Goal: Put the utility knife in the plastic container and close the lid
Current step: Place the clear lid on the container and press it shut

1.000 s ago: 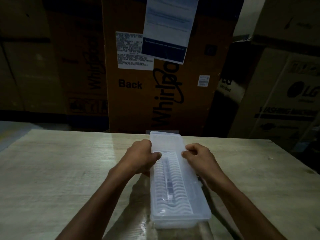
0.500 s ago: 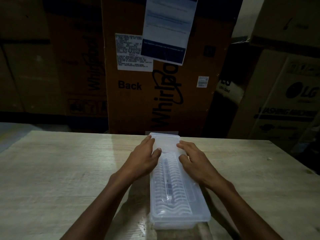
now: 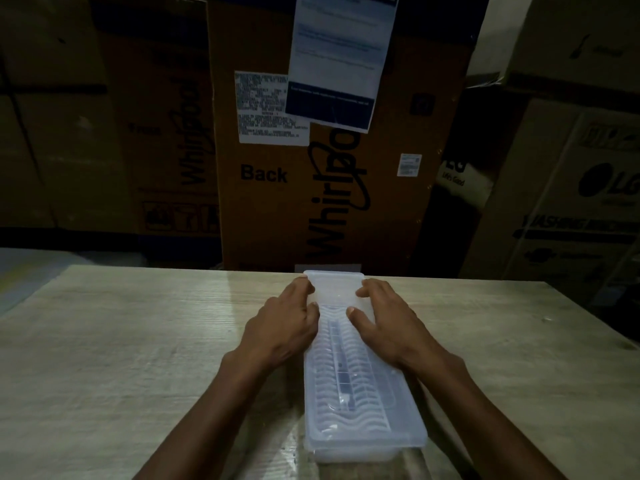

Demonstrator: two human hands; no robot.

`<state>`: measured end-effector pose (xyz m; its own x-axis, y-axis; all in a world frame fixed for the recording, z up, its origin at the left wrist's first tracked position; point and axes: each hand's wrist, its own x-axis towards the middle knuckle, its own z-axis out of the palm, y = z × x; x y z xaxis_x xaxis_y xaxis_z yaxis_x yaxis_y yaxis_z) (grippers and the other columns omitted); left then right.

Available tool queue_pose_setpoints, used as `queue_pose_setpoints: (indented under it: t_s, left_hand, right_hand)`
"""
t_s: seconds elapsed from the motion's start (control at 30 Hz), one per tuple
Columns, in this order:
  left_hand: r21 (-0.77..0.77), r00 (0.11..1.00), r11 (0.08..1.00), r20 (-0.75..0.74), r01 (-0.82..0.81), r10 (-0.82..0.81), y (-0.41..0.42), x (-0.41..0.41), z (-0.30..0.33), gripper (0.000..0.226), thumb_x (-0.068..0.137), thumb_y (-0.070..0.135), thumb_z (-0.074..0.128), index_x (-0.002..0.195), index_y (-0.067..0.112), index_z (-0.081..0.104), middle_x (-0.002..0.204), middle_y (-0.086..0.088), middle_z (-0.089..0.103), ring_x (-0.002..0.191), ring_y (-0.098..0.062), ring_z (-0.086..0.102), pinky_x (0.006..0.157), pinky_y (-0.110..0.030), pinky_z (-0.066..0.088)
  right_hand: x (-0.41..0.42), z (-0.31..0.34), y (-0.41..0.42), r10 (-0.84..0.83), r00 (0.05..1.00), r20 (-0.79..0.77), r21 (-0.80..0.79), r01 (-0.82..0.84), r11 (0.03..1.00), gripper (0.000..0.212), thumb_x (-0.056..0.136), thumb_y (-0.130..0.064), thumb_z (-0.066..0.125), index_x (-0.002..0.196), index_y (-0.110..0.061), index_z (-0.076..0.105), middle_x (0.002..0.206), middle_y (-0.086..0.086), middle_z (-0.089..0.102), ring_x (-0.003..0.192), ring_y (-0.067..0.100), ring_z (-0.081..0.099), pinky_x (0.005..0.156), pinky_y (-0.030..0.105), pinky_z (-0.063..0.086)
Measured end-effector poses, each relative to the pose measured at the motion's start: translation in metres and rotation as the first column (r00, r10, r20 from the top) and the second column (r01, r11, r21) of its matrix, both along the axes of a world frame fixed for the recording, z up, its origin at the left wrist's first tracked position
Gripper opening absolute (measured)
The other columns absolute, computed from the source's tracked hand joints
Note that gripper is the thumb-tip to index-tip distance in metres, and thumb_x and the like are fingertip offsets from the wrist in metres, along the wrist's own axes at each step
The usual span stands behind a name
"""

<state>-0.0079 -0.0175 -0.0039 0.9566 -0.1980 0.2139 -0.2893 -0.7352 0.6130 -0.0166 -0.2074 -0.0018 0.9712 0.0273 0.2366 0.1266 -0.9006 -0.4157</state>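
Observation:
A long translucent plastic container [image 3: 360,403] lies lengthwise on the wooden table [image 3: 121,358], its ribbed lid [image 3: 336,289] lying flat on top. Through the lid I can make out the dark shape of the utility knife [image 3: 343,368] inside. My left hand [image 3: 280,327] rests flat on the lid's far left edge, fingers spread. On the far right edge lies my right hand [image 3: 384,323], also flat with the thumb on the lid. Both hands press on the lid rather than grip it.
Large cardboard appliance boxes [image 3: 311,150] stand close behind the table's far edge. More boxes [image 3: 571,202] are stacked at the right. The scene is dim.
Both hands have opened from curled fingers at the container's sides to flat palms, and slid toward the far end of the lid. The container has stayed in place.

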Motion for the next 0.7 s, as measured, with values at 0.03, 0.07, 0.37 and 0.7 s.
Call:
queue_pose_setpoints:
  t_s: [0.03, 0.07, 0.37, 0.7]
  left_hand:
    - [0.001, 1.0, 1.0, 0.0, 0.005, -0.005, 0.0, 0.0, 0.001, 0.044, 0.101, 0.043, 0.037, 0.143, 0.028, 0.034, 0.151, 0.001, 0.049, 0.121, -0.023, 0.059, 0.096, -0.043, 0.049]
    - [0.002, 1.0, 1.0, 0.0, 0.006, -0.006, 0.0, 0.0, 0.001, 0.044, 0.101, 0.042, 0.038, 0.143, 0.027, 0.034, 0.151, 0.0, 0.049, 0.122, -0.024, 0.058, 0.097, -0.045, 0.049]
    - [0.017, 0.999, 0.998, 0.008, -0.053, 0.053, -0.008, 0.002, -0.001, 0.043, 0.102, 0.035, 0.037, 0.143, 0.024, 0.036, 0.153, -0.001, 0.046, 0.13, -0.028, 0.048, 0.1, -0.045, 0.045]
    - [0.036, 0.998, 0.997, 0.007, -0.068, 0.067, -0.01, 0.0, 0.0, 0.041, 0.102, 0.033, 0.038, 0.142, 0.021, 0.038, 0.152, -0.005, 0.047, 0.129, -0.031, 0.049, 0.098, -0.046, 0.046]
  right_hand:
    - [0.001, -0.001, -0.001, -0.002, 1.0, -0.009, 0.007, 0.002, 1.0, 0.051, 0.092, -0.058, 0.049, 0.135, -0.031, 0.041, 0.151, -0.006, 0.043, 0.127, 0.015, 0.05, 0.089, 0.03, 0.037]
    - [0.001, -0.002, -0.002, -0.005, 1.0, -0.017, 0.007, 0.006, 1.0, 0.053, 0.091, -0.06, 0.048, 0.136, -0.032, 0.04, 0.151, -0.006, 0.044, 0.125, 0.016, 0.052, 0.088, 0.03, 0.037]
    - [-0.021, 0.014, 0.015, -0.042, 0.988, 0.147, -0.35, 0.091, 0.932, 0.043, 0.1, -0.047, 0.043, 0.133, -0.022, 0.056, 0.138, 0.002, 0.061, 0.126, 0.025, 0.049, 0.101, 0.043, 0.041]
    - [-0.058, 0.007, 0.038, 0.027, 0.955, 0.295, -0.244, 0.048, 0.968, 0.027, 0.094, -0.036, 0.056, 0.11, -0.019, 0.069, 0.111, 0.004, 0.07, 0.099, 0.019, 0.062, 0.09, 0.038, 0.052]
